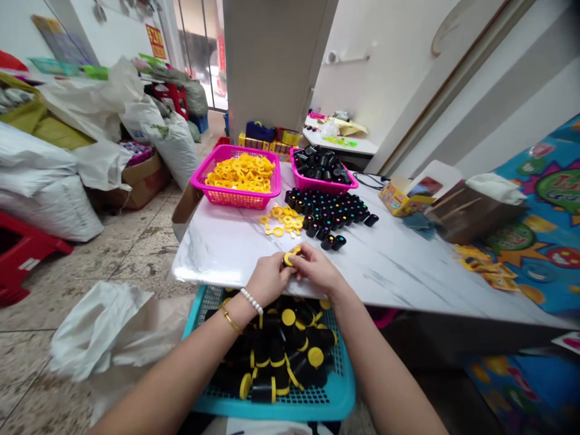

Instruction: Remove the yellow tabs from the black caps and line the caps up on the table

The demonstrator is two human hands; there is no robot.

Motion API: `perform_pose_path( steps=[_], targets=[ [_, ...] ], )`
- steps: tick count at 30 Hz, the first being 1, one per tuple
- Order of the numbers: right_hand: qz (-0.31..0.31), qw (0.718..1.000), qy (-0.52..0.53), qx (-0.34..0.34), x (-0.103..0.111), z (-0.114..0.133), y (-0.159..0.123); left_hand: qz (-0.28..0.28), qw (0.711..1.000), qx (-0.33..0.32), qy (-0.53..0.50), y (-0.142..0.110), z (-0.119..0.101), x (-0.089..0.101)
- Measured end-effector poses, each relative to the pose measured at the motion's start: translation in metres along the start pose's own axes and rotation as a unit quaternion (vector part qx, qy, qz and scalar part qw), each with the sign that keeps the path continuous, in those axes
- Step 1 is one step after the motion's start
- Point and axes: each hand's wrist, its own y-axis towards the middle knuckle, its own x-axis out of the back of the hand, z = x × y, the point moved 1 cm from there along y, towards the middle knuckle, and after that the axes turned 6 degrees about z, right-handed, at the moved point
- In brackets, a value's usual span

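My left hand (268,275) and my right hand (315,266) meet at the table's front edge. Between their fingers is a small black cylinder with a yellow cap (288,260), which both hands grip. Below them, a teal basket (335,402) holds many black cylinders with yellow caps (316,356). Just beyond my hands lie loose yellow ring-shaped caps (277,231). To their right, black cylinders (339,242) stand in a cluster, many showing coloured dots on top. My fingertips partly hide the held piece.
A pink basket (206,192) of yellow caps and another pink basket (312,184) of black parts stand on the white table (389,272). A yellow box (399,199) and brown bag (475,211) sit at the right. White sacks and a red stool (27,257) are left.
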Motion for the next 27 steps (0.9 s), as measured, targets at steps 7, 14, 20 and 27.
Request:
perform_pose_path(
  steps=[7, 14, 20, 27],
  targets=[
    [-0.040, 0.984, 0.169, -0.038, 0.007, 0.002, 0.005, 0.037, 0.999, -0.011, -0.016, 0.000, -0.001, 0.007],
    [0.007, 0.975, 0.210, -0.069, 0.023, 0.006, 0.000, 0.041, 0.997, -0.056, -0.017, -0.001, 0.000, 0.004],
    [0.033, 0.967, 0.245, -0.057, 0.028, -0.004, -0.005, 0.023, 0.997, -0.034, 0.059, -0.005, 0.001, 0.000],
    [0.109, 0.962, 0.225, -0.112, 0.028, 0.004, 0.009, 0.054, 0.993, -0.055, 0.095, -0.007, -0.002, 0.001]
  ],
)
